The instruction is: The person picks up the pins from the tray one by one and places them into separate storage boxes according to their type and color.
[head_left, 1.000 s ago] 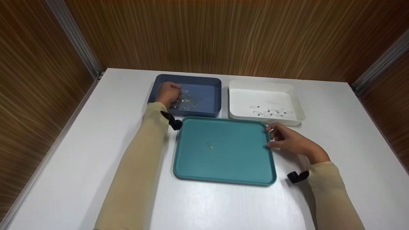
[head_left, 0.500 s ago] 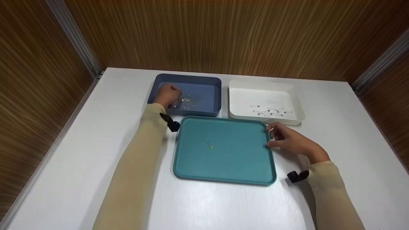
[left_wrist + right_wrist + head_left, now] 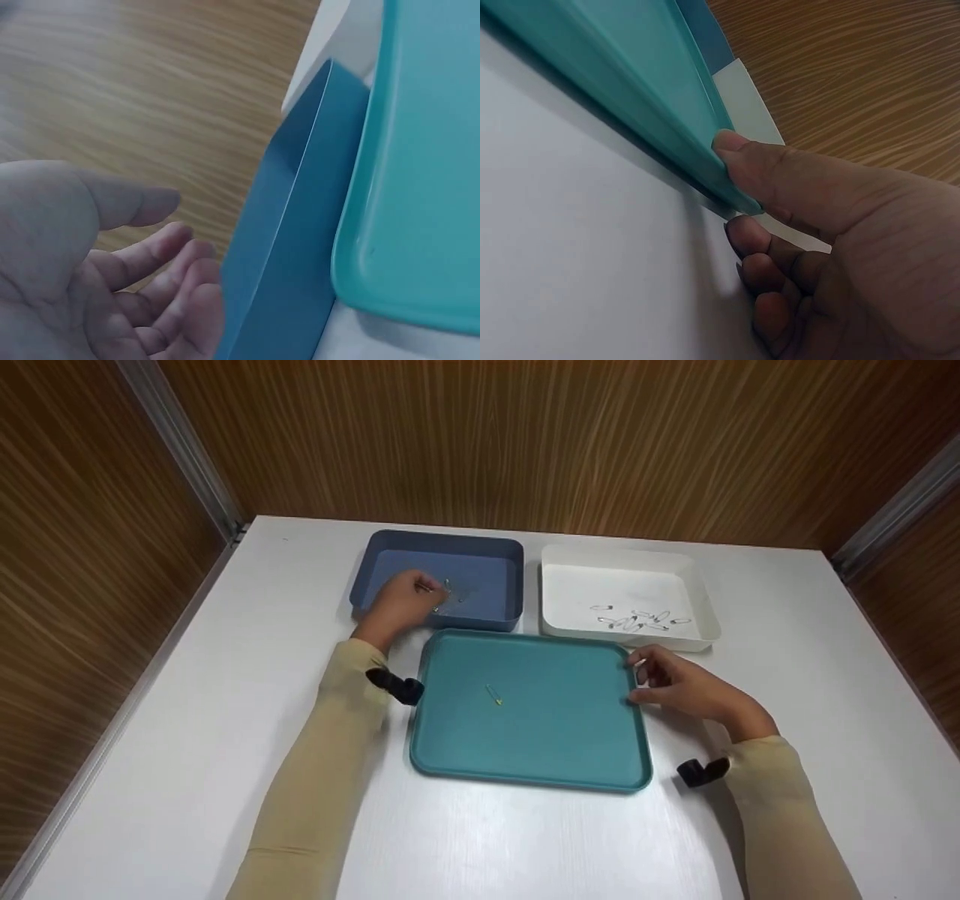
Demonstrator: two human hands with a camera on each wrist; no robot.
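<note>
A person in tan sleeves works at a white table [image 3: 180,750], both forearms reaching forward from the lower edge of the head view. The left hand [image 3: 401,601] hovers over the near left corner of a blue bin [image 3: 510,556], knuckles up; the left wrist view shows its fingers [image 3: 161,259] loosely bent, the thumb apart from them, nothing pinched or held. Just beyond the fingertips lies a small cluster of gold safety pins [image 3: 448,592] on the bin floor; their number cannot be made out, part of the cluster being blurred and masked by the hand. The right hand [image 3: 686,690] rests at the right edge of a teal tray [image 3: 570,750], near its far right corner; in the right wrist view the thumb [image 3: 780,169] presses on top of the tray rim [image 3: 667,97] while the curled fingers tuck beneath it, clamping the edge. One yellow-tipped safety pin [image 3: 493,695] lies alone on the tray, left of centre, well apart from both hands. Beside the blue bin stands one white bin [image 3: 570,585], holding a scatter of silver safety pins [image 3: 637,620] toward its near right, too small and overlapped to count with certainty. A black strap [image 3: 394,685] shows at the left wrist and another black strap [image 3: 703,772] at the right wrist. Wood-grain panels [image 3: 525,435] wall in the table on three sides.
</note>
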